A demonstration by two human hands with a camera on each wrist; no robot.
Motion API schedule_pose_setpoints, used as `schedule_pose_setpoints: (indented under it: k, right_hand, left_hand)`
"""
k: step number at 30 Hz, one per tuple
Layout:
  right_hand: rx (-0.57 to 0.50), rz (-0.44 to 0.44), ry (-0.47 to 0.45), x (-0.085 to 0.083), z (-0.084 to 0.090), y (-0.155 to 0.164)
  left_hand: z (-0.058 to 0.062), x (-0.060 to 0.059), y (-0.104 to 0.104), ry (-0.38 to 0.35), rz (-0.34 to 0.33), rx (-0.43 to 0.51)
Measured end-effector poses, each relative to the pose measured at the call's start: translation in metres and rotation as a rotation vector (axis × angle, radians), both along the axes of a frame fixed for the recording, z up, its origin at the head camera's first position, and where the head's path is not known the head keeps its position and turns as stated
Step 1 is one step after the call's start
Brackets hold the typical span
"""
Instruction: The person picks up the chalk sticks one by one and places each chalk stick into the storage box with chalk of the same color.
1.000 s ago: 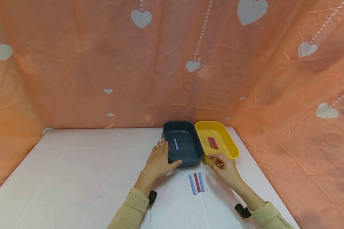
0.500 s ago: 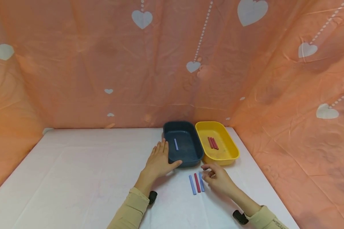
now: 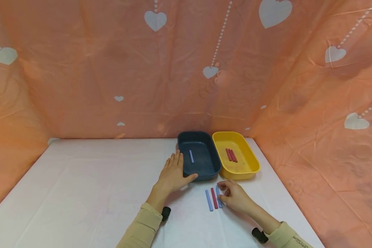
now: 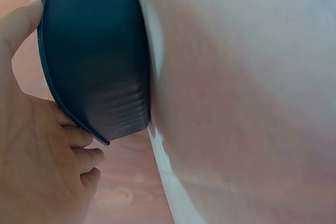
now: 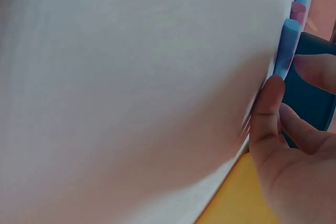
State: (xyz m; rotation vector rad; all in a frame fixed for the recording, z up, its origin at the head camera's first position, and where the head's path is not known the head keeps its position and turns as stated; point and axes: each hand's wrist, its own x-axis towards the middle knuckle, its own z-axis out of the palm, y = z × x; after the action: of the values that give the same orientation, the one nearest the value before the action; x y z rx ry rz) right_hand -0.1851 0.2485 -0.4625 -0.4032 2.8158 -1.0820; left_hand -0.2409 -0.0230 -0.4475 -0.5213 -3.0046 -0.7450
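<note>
In the head view my left hand (image 3: 172,175) lies along the left side of the dark blue tray (image 3: 206,175), fingers extended at the rim and thumb at the near corner. The left wrist view has the tray's wall (image 4: 94,51) beside the palm. My right hand (image 3: 235,196) pinches the rightmost blue chalk stick (image 3: 220,205) on the table, thumb and fingertips at its far part. Left of that lie a red chalk stick (image 3: 214,198) and another blue chalk stick (image 3: 209,200). In the right wrist view the fingertips are at the held chalk (image 5: 288,43).
A yellow tray (image 3: 256,168) stands against the dark blue one on its right, with several red chalk sticks (image 3: 231,155) inside. One blue chalk stick (image 3: 191,156) lies in the dark tray. The white table (image 3: 96,186) meets orange heart-patterned cloth (image 3: 186,86) behind.
My right hand has come from the yellow tray's near edge down to the rightmost blue chalk stick, and its fingers have closed in on it. The left hand has stayed at the dark tray.
</note>
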Motion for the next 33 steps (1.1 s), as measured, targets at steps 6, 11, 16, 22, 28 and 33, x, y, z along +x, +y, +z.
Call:
schedule_pose_setpoints:
  k: [6, 11, 16, 22, 28, 33]
  right_hand:
    - [0.026, 0.011, -0.021, -0.0001, 0.0007, -0.0002]
    - [0.035, 0.016, -0.033, -0.0006, 0.0018, -0.0007]
    - [0.027, 0.010, -0.044, -0.0022, 0.0013, -0.0008]
    - [-0.029, 0.001, -0.055, -0.0026, -0.0008, 0.0003]
    - [-0.104, 0.003, -0.050, -0.0004, -0.0011, 0.0001]
    - [-0.155, -0.018, -0.063, 0.0034, 0.0011, -0.0017]
  left_hand:
    - [-0.0001, -0.0005, 0.0012, -0.004, 0.002, -0.004]
    - [0.0008, 0.0005, 0.0015, -0.004, 0.004, -0.003]
    - [0.0017, 0.0018, 0.0009, -0.003, 0.008, 0.000]
    - [0.0004, 0.0007, 0.0001, 0.004, 0.008, -0.001]
    - [0.0003, 0.0012, -0.0007, 0.013, 0.001, -0.006]
    - [0.0005, 0.0010, -0.0002, 0.009, 0.000, -0.009]
